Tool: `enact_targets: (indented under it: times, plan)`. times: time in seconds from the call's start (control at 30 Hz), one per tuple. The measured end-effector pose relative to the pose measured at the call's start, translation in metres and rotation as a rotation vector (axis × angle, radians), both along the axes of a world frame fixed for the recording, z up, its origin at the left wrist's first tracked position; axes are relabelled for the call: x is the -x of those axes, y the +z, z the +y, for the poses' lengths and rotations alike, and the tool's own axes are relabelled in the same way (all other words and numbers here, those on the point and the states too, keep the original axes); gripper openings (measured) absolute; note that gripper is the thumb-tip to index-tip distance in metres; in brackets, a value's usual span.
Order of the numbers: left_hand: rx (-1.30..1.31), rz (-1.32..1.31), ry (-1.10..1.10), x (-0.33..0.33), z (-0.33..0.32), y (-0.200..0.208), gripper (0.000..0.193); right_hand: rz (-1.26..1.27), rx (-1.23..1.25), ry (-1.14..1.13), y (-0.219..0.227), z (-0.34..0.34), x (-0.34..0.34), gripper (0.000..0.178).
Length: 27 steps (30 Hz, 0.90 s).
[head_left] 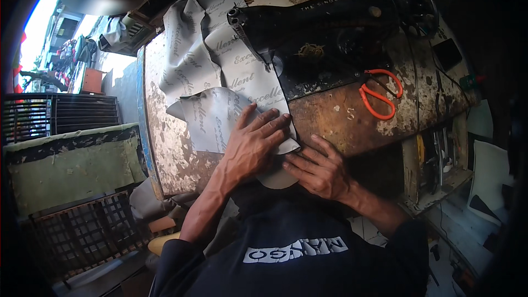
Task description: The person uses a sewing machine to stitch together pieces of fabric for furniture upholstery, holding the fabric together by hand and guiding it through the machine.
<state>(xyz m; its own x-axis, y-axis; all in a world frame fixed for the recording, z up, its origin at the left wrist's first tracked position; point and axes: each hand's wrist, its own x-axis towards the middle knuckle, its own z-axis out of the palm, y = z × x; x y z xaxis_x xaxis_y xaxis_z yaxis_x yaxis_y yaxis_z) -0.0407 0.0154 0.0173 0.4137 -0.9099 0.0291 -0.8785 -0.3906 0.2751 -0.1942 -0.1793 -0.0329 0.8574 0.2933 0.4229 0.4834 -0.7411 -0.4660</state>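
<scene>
A grey synthetic-leather sheet (239, 69) with repeated dark lettering on its backing runs over the table and under the head of a black sewing machine (330, 11). My left hand (250, 140) lies on the sheet's near part, palm down, fingers stretched toward its right edge. Beside the sheet's near corner is my right hand (322, 170), fingers extended and slightly apart, tips touching the edge. A plain grey-brown flap (278, 179) hangs at the table's front edge between both hands. The undersides of my fingers are hidden.
Orange-handled scissors (379, 94) lie right of the sheet on the worn wooden table (324, 118). A handwheel (421, 5) stands at the machine's far right. An open drawer (437, 159) with tools is at the right. A green-covered panel (77, 159) is at the left.
</scene>
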Motion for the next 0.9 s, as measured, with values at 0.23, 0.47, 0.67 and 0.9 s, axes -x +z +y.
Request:
enact_targets:
  times: [0.23,0.47,0.67,0.9]
  plan:
    - [-0.022,0.006,-0.010,-0.002,0.001,0.000,0.034,0.008,0.011,-0.009,0.001,0.001,0.000,0.037]
    - [0.014,-0.018,-0.003,0.005,0.010,-0.015,0.055,0.019,0.016,-0.020,0.003,0.004,0.001,0.041]
    - [0.049,-0.016,-0.011,-0.002,0.006,-0.019,0.067,0.014,0.008,-0.073,0.002,0.005,0.000,0.044]
    - [0.063,-0.008,-0.020,-0.018,0.003,-0.020,0.060,0.062,-0.019,-0.098,0.007,0.009,-0.002,0.047]
